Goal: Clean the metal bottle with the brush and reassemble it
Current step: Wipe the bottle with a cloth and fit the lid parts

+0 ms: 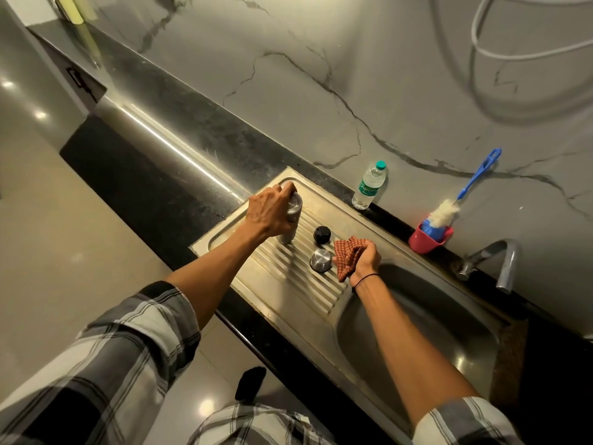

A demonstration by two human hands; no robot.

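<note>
Brushed metal bottle (290, 220), glossy marble wall (353, 75)

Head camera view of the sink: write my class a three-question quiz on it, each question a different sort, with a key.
1. True or false: the left hand grips the metal bottle standing on the drainboard.
2. The right hand holds: A) brush B) red cloth C) plastic bottle.
3. Fill in: the blue-handled brush stands in a red ____.

Key:
1. True.
2. B, the red cloth.
3. Cup; the black cap and metal cup lie off the bottle.
</note>
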